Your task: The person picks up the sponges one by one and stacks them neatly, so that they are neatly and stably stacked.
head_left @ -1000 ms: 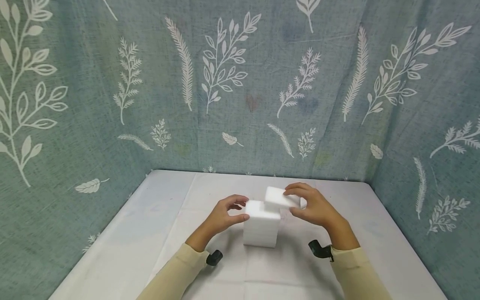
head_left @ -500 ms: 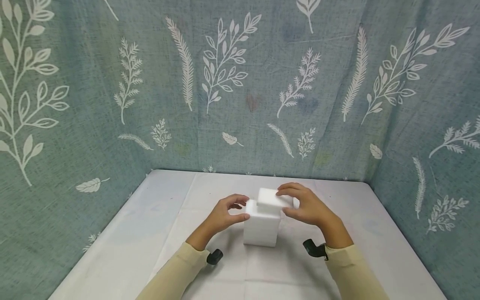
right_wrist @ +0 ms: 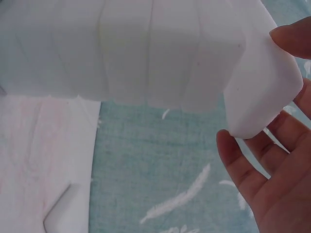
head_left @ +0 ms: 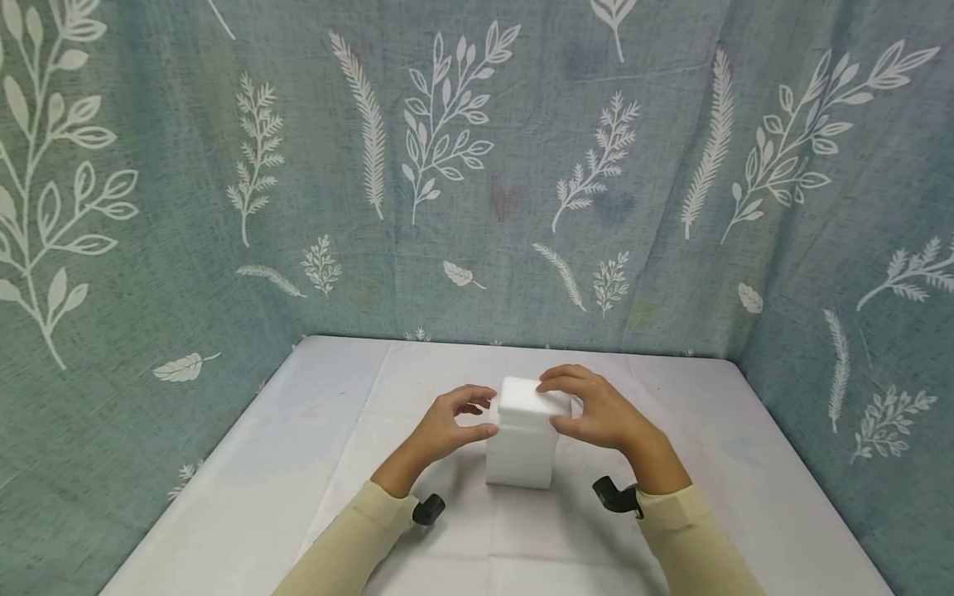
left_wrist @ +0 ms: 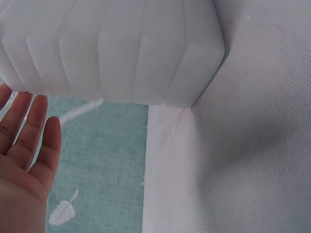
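Note:
A stack of white sponges (head_left: 519, 455) with rounded edges stands upright in the middle of the table; the left wrist view shows several layers (left_wrist: 121, 53). My right hand (head_left: 599, 410) holds the top sponge (head_left: 532, 397) by its right end, thumb on the near side and fingers on the far side. That sponge sits slightly right of the stack's line. In the right wrist view the held sponge (right_wrist: 262, 82) is tilted against the end of the stack. My left hand (head_left: 450, 426) is at the stack's upper left, thumb and fingertips right at its edge, fingers nearly straight.
A white cloth covers the table (head_left: 358, 488). Green-blue curtain fabric (head_left: 477, 165) with white leaf prints surrounds the back and sides. Another white block (right_wrist: 65, 211) lies on the table beyond the stack, mostly hidden by my right hand in the head view.
My right hand has carried the top sponge leftward and down from the stack's right side until it lies over the stack. The left hand has stayed in place.

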